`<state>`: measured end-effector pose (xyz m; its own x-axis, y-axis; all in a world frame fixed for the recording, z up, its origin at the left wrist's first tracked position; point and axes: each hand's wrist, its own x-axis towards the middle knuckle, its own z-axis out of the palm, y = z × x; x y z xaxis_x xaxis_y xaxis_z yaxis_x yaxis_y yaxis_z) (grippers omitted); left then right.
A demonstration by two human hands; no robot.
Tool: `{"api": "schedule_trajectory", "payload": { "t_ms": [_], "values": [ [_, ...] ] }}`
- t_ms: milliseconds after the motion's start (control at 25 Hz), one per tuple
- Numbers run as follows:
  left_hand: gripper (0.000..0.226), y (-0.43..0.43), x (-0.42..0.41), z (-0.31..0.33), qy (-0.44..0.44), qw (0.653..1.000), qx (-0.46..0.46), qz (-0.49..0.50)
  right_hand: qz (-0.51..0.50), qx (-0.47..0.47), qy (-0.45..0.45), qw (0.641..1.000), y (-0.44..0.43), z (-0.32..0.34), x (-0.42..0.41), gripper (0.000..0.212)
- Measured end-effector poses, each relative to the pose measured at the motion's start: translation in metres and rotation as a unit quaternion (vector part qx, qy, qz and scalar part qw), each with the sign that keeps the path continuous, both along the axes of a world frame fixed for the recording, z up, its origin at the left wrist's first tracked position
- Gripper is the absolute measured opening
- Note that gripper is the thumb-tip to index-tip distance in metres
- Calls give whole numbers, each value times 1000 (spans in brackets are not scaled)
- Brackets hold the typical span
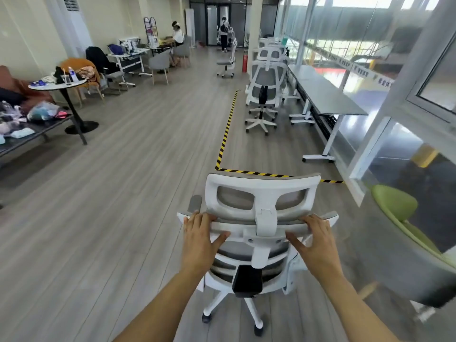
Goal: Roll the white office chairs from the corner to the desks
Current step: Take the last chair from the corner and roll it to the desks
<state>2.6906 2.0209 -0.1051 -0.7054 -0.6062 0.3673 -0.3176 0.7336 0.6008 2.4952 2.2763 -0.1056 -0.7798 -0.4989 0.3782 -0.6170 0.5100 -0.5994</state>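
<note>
Hands: left hand and right hand gripping backrest top, steering.
Chair: white mesh-backed office chair, facing long grey desks.

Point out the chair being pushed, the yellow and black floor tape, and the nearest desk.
white chair (pixel 261 193), head view, headrest frame.
floor tape (pixel 225 137), head view, long strip.
nearest desk (pixel 330 98), head view, tabletop.

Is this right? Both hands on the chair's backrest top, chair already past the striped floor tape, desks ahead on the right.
Not quite. In the head view the chair is short of the tape. Left hand and right hand grip the backrest top; desks ahead on the right.
</note>
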Motion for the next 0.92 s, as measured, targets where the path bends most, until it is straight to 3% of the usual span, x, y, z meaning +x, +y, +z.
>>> {"api": "schedule_trajectory", "payload": {
  "t_ms": [480,920],
  "values": [
    [46,-229,-376,-2,-8,999,1,-33,-37,-17,-35,999,-224,-2,-354,69],
    [47,-445,-714,-12,11,998,-15,-52,-52,-1,26,998,-429,-11,-686,65]
  ]
}}
